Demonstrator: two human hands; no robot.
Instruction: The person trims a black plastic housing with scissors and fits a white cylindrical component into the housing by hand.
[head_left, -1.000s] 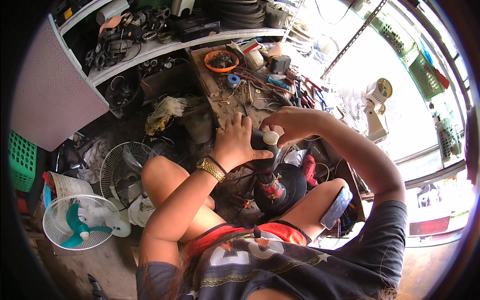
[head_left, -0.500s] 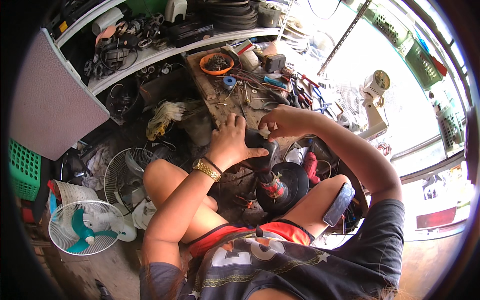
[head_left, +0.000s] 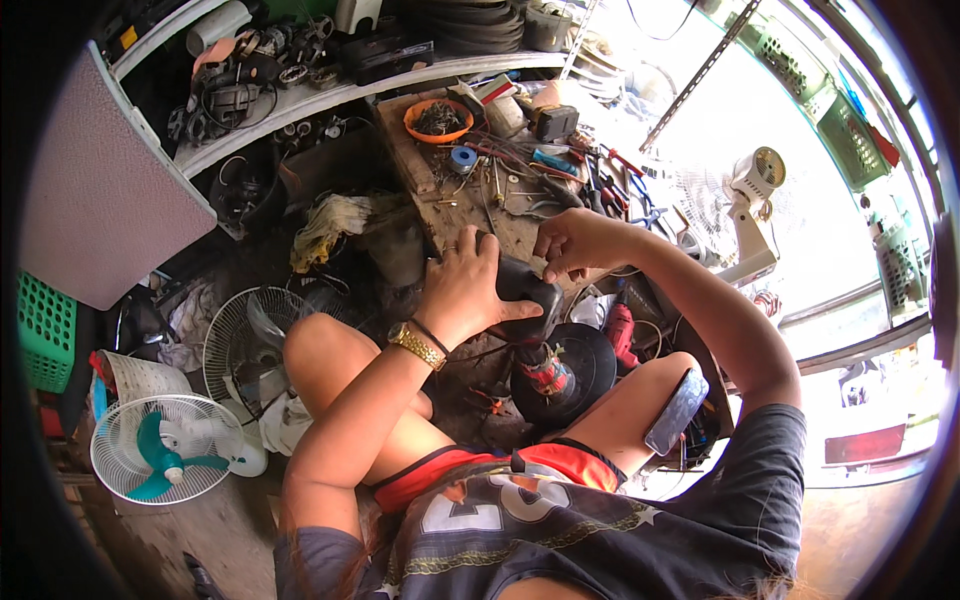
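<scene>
In front of me stands a black rounded housing (head_left: 528,291) that looks like a fan's motor cover. My left hand (head_left: 465,288) grips its left side, thumb laid across the near face and fingers over the far side. At its upper right edge my right hand (head_left: 582,244) has thumb and fingers pinched together, with a small pale bit (head_left: 538,268) by the fingertips that I cannot make out. Below the housing, a red and metallic part (head_left: 548,376) rises in front of a round black disc (head_left: 590,362).
Beyond my hands is a wooden bench (head_left: 460,217) with an orange bowl (head_left: 438,120) of small metal pieces, a blue spool (head_left: 463,159) and pliers. A red power tool (head_left: 621,335) lies at right. My thigh bears a phone (head_left: 677,411). A teal-bladed fan (head_left: 165,455) stands left.
My right hand's fingers have curled in closer together at the housing's edge. My left hand keeps its grip. The whole view has shifted slightly.
</scene>
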